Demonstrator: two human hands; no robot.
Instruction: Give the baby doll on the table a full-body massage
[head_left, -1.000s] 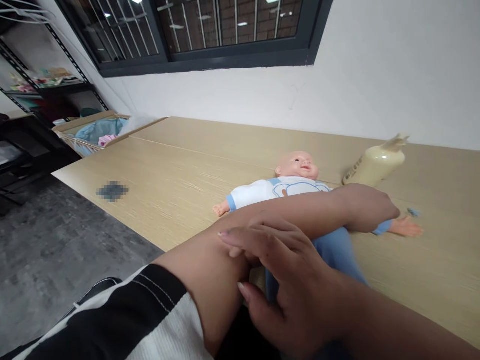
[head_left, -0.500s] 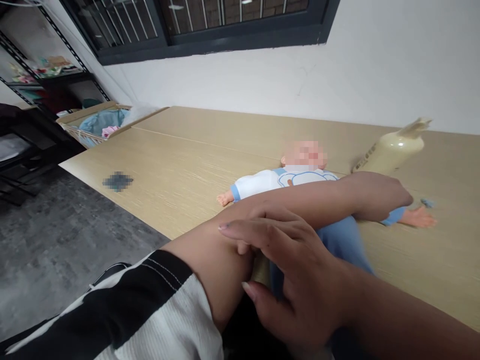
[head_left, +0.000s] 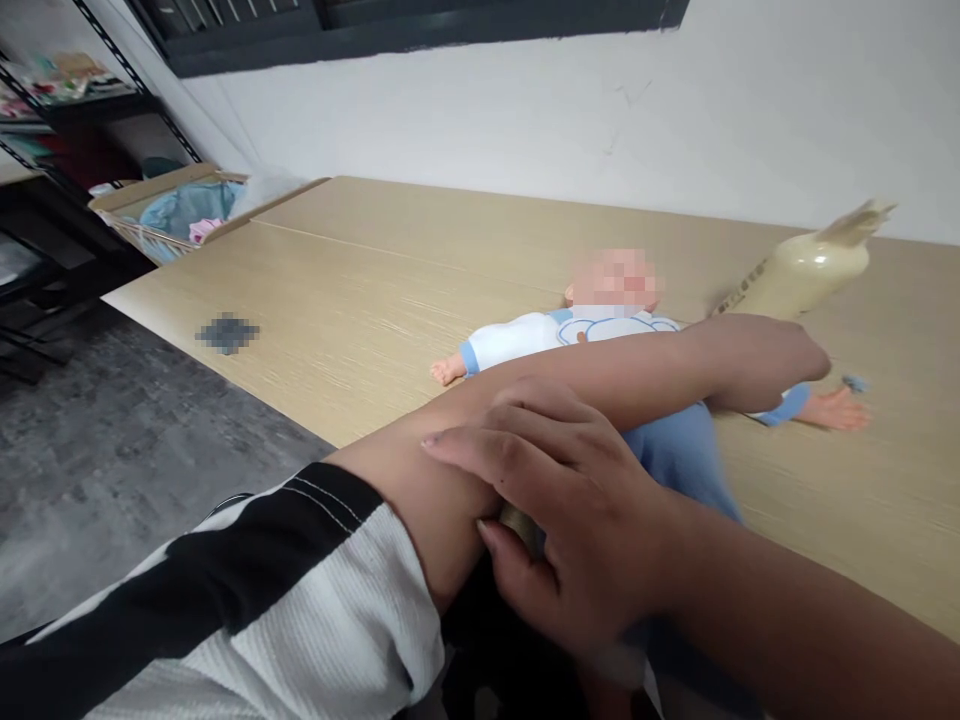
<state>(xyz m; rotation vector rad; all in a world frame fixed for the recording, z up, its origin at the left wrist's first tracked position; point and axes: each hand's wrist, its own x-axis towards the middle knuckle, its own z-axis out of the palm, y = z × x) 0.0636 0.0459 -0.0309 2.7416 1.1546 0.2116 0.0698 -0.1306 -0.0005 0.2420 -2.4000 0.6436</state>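
The doll (head_left: 600,330) is pinned flat on the bench (head_left: 360,300) by the left hand (head_left: 757,365), closed over its far arm; the right hand (head_left: 570,500) is laid open at its legs, beside the bottle (head_left: 802,275)

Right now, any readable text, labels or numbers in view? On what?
None readable.
Cream bottle: a label strip runs along its side, print too small and blurred to read.
Wooden table: a dark patch is pixelated, nothing legible.
Doll: its bib shows only a blue outline drawing, no words.
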